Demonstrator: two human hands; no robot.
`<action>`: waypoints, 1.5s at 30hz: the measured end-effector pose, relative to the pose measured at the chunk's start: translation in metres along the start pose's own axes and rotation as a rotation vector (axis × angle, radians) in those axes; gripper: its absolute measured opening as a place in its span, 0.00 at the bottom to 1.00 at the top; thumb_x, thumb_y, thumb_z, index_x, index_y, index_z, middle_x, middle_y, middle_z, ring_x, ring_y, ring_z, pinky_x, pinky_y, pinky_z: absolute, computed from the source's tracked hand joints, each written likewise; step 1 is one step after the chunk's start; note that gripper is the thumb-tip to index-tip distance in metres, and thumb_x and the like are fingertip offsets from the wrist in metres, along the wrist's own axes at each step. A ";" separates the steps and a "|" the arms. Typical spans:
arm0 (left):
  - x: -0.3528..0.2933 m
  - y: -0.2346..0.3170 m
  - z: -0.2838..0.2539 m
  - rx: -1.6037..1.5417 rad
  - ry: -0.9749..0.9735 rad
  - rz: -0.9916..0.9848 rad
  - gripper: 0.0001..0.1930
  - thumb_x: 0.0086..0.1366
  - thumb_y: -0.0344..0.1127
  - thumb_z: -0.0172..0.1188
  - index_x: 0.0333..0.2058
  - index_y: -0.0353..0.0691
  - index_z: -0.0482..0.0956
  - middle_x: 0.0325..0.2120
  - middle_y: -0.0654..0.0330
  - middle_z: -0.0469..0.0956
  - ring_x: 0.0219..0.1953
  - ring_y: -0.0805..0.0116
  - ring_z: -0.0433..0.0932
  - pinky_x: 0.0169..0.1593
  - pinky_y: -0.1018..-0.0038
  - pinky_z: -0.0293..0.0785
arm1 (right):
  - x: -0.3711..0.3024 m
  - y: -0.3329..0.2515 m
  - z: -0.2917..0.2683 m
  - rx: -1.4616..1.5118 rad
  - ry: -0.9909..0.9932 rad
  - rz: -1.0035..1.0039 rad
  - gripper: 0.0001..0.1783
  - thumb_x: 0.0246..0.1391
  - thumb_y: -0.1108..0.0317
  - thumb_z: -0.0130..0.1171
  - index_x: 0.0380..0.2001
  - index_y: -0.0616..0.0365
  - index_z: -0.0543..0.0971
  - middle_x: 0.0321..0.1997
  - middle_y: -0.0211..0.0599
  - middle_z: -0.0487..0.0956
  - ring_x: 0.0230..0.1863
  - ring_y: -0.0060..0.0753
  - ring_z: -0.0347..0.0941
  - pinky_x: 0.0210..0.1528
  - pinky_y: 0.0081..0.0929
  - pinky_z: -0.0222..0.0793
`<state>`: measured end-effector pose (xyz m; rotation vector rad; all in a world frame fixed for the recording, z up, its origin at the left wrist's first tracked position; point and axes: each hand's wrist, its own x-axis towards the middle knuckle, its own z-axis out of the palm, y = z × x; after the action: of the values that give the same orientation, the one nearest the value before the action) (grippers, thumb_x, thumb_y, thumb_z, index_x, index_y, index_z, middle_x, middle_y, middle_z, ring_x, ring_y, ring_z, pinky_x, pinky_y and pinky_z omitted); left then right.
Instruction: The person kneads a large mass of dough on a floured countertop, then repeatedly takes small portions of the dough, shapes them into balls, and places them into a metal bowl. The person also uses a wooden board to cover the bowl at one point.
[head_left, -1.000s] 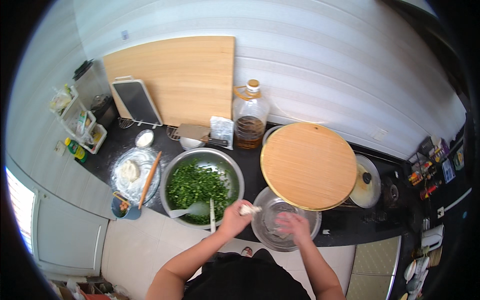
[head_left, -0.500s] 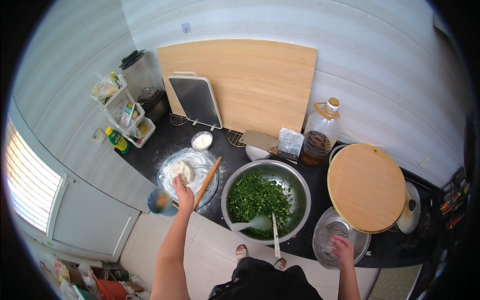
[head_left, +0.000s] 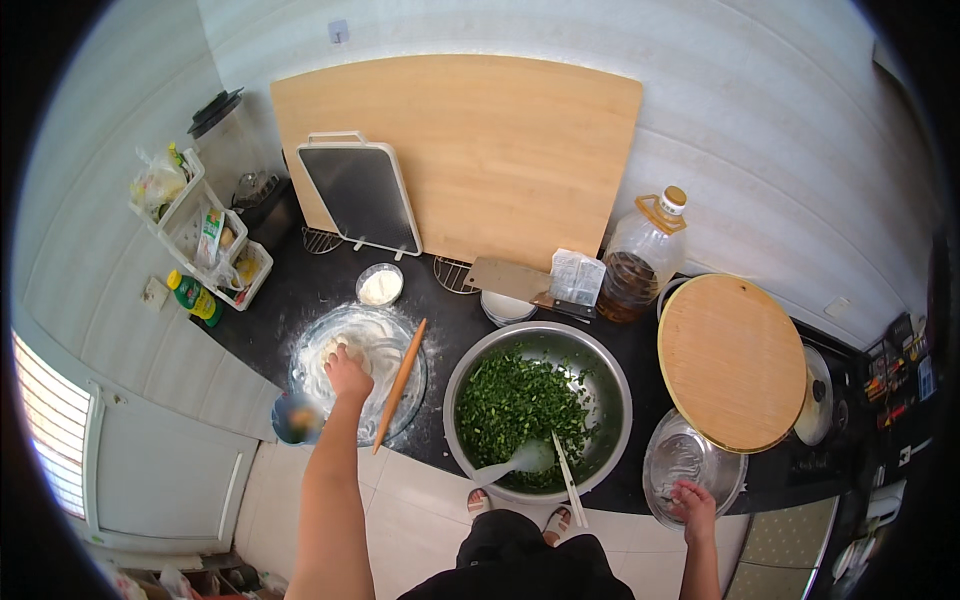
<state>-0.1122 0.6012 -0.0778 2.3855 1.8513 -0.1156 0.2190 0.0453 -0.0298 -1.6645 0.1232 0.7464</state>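
On a round floured glass board (head_left: 308, 380), my left hand (head_left: 349, 374) bears down on a pale lump of dough (head_left: 336, 351), fingers curled over it and partly covering it. A wooden rolling pin (head_left: 401, 386) lies slantwise along the board's right side. My right hand (head_left: 692, 504) hovers at the near side of a clear, shallow bowl (head_left: 665, 470), its fingers loosely bent and apart, with nothing visible in them. Between my hands stands a large steel bowl (head_left: 621, 400) of chopped greens (head_left: 515, 405). A pale spoon (head_left: 525, 458) and white chopsticks (head_left: 569, 480) rest in it.
Behind the board sits a small bowl of flour (head_left: 380, 287). A cleaver (head_left: 515, 284) lies behind the steel bowl, beside a large oil bottle (head_left: 640, 260). A round wooden board (head_left: 733, 362) overlaps the clear bowl. A blue container (head_left: 291, 420) stands at the counter's left edge.
My left hand has shifted from the dough's near edge onto its top. My right hand's spread fingers have drawn in and bent. The whole view has turned slightly.
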 end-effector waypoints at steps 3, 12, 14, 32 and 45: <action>0.018 -0.033 0.001 -0.208 0.041 0.048 0.27 0.48 0.32 0.50 0.52 0.51 0.71 0.50 0.49 0.69 0.52 0.49 0.68 0.55 0.58 0.62 | 0.004 -0.004 -0.002 0.045 -0.002 -0.029 0.11 0.52 0.71 0.52 0.39 0.61 0.75 0.35 0.33 0.78 0.35 0.24 0.74 0.31 0.23 0.73; 0.001 -0.046 -0.002 -0.065 0.279 -0.097 0.31 0.49 0.29 0.52 0.56 0.39 0.63 0.51 0.40 0.66 0.48 0.45 0.71 0.50 0.61 0.68 | 0.011 -0.007 -0.028 0.049 0.005 -0.027 0.11 0.52 0.70 0.53 0.40 0.60 0.75 0.36 0.32 0.78 0.36 0.24 0.74 0.33 0.23 0.73; -0.002 -0.037 -0.003 -0.169 0.448 0.025 0.29 0.51 0.30 0.56 0.54 0.36 0.64 0.55 0.41 0.61 0.52 0.45 0.66 0.55 0.61 0.62 | 0.011 -0.013 -0.033 0.018 0.007 -0.034 0.12 0.52 0.68 0.54 0.40 0.58 0.75 0.37 0.32 0.78 0.37 0.24 0.75 0.33 0.22 0.73; -0.298 0.347 0.010 -0.633 -0.275 0.901 0.34 0.56 0.32 0.56 0.56 0.19 0.51 0.54 0.33 0.57 0.56 0.41 0.60 0.59 0.62 0.58 | 0.160 0.072 -0.101 -0.907 -0.075 -0.471 0.12 0.49 0.72 0.51 0.37 0.64 0.78 0.33 0.43 0.80 0.37 0.38 0.76 0.38 0.28 0.71; -0.334 0.416 0.078 -0.860 -0.184 0.232 0.12 0.56 0.27 0.53 0.39 0.30 0.65 0.28 0.36 0.74 0.34 0.38 0.73 0.37 0.56 0.69 | 0.099 0.073 -0.026 -1.192 -0.316 -0.486 0.15 0.37 0.79 0.49 0.33 0.66 0.75 0.39 0.59 0.73 0.44 0.57 0.68 0.50 0.42 0.64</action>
<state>0.2090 0.1681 -0.0903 1.8589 1.1719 0.3885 0.2725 0.0345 -0.1431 -2.4840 -1.1088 0.7201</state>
